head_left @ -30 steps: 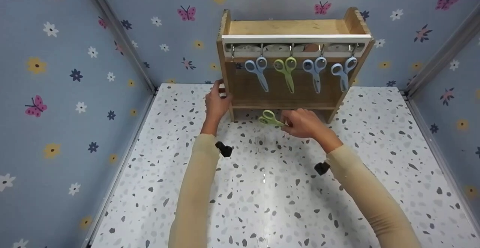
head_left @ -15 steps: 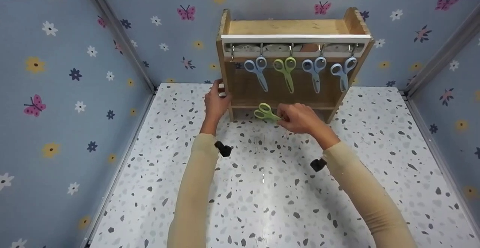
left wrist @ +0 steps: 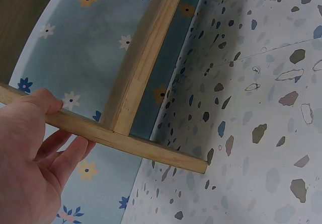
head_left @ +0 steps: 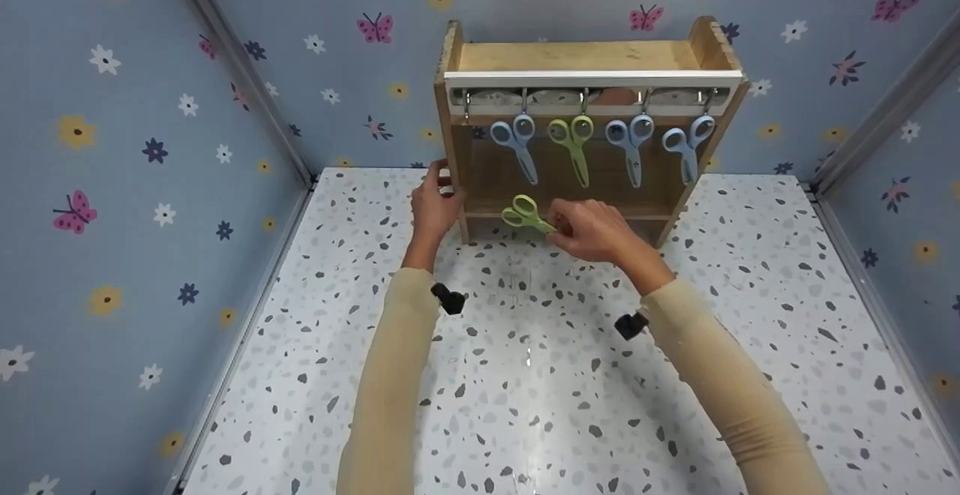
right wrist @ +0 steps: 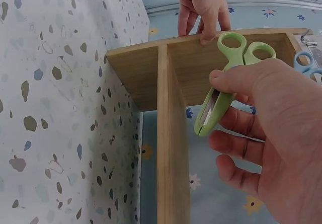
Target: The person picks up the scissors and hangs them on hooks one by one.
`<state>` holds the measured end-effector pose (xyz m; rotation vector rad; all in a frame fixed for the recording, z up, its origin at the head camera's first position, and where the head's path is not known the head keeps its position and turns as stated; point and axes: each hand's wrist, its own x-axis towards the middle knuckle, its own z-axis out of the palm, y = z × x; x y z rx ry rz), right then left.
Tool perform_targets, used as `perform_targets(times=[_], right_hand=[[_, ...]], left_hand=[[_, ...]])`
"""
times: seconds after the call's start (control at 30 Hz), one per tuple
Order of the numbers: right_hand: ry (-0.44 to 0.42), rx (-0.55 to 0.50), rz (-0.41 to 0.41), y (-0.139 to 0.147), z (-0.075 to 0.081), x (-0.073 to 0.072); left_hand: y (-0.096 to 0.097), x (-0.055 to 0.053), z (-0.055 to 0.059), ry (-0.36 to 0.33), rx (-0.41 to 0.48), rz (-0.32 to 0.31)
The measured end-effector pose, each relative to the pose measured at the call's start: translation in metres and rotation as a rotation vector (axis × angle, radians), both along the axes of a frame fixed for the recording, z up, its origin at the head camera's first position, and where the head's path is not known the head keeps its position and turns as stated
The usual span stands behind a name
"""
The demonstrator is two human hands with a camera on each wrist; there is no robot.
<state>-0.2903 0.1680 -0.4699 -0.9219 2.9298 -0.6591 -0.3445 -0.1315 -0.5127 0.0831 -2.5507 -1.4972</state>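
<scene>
My right hand (head_left: pixel 592 229) pinches a pair of green scissors (right wrist: pixel 234 65) by the blade end between thumb and fingers. Its two finger loops point up and left, in front of the low shelf board. My left hand (head_left: pixel 435 206) grips the left side panel (left wrist: pixel 100 133) of a wooden rack (head_left: pixel 570 55), thumb on the front edge and fingers behind. From the rack's metal hooks hang blue scissors (head_left: pixel 517 146), green scissors (head_left: pixel 574 148), more blue scissors (head_left: pixel 631 146) and another blue pair (head_left: pixel 688 146) at the right. The leftmost hook (head_left: pixel 466 105) holds nothing.
The rack stands on a white speckled table (head_left: pixel 480 375) against a blue wall (head_left: pixel 390 52) with flowers and butterflies. Metal strips (head_left: pixel 240 67) run along the corners. Each wrist carries a small black camera mount (head_left: pixel 448 298).
My right hand has moved up and to the left with the green scissors, lifting their loops in front of the lower shelf. My left hand stays on the side panel.
</scene>
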Motion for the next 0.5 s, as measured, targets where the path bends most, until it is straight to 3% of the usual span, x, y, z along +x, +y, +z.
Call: perform_targets(times=[0.5], right_hand=[[-0.003,-0.043,-0.017,-0.013,0.007,-0.001]], left_hand=[[0.000,-0.002,-0.001,-0.001,0.011,-0.001]])
